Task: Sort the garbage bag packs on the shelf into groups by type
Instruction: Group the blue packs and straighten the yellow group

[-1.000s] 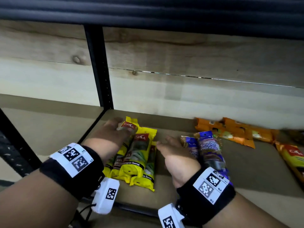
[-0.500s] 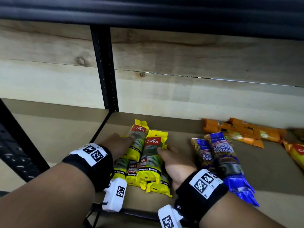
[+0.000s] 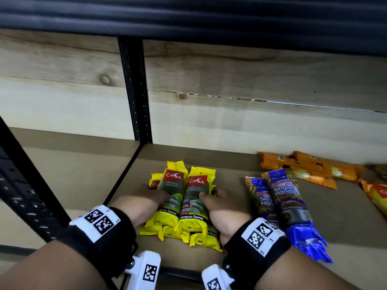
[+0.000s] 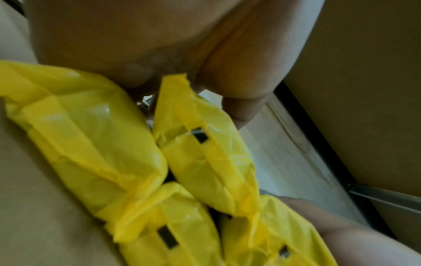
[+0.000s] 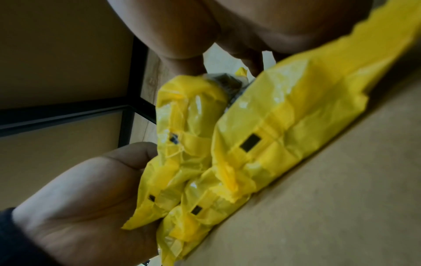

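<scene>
Several yellow CASA garbage bag packs (image 3: 184, 197) lie stacked in a tight pile near the front left of the shelf board (image 3: 219, 160). My left hand (image 3: 146, 197) grips the pile's left side with its thumb on top. My right hand (image 3: 219, 204) grips the right side, also with its thumb across a top pack. In the left wrist view the yellow packs (image 4: 102, 144) fill the frame under my left hand's fingers (image 4: 230, 86). The right wrist view shows the yellow packs (image 5: 284, 126) between my right hand (image 5: 227, 27) and my left hand (image 5: 86, 194).
Two blue Singlet Handle packs (image 3: 287, 204) lie just right of my right wrist. Orange packs (image 3: 303, 168) sit by the back wall at the right, and another pack (image 3: 377, 193) shows at the right edge. A black upright post (image 3: 136, 91) borders the left bay (image 3: 73, 164).
Both hands have closed in on the yellow packs from either side. The loose, slanted packs now stand as one squared pile between my palms.
</scene>
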